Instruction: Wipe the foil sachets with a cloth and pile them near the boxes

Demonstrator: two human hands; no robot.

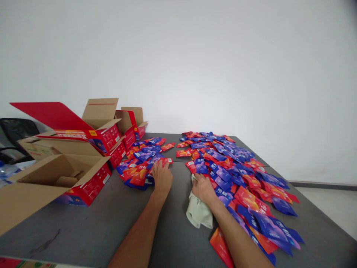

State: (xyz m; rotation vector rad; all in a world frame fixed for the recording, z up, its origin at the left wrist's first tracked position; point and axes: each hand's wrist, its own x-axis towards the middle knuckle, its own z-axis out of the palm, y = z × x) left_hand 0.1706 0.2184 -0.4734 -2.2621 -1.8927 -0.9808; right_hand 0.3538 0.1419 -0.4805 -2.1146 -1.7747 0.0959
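My left hand (162, 178) reaches onto the smaller pile of red and blue packets (139, 173), its fingers curled at a red packet (167, 160) on the near right side of that pile. The fingertips are partly hidden. In my right hand (204, 189) is a pale green cloth (199, 213), gripped at its upper end, with the rest hanging down onto the table. This hand rests by the left border of the larger pile of red and blue packets (245, 186).
Open red cardboard boxes (100, 182) line the left side of the dark table (178, 238), flaps spread outward. More boxes (111, 132) stand behind. A black chair (19, 132) is at the far left. A white wall (178, 67) rises beyond the table.
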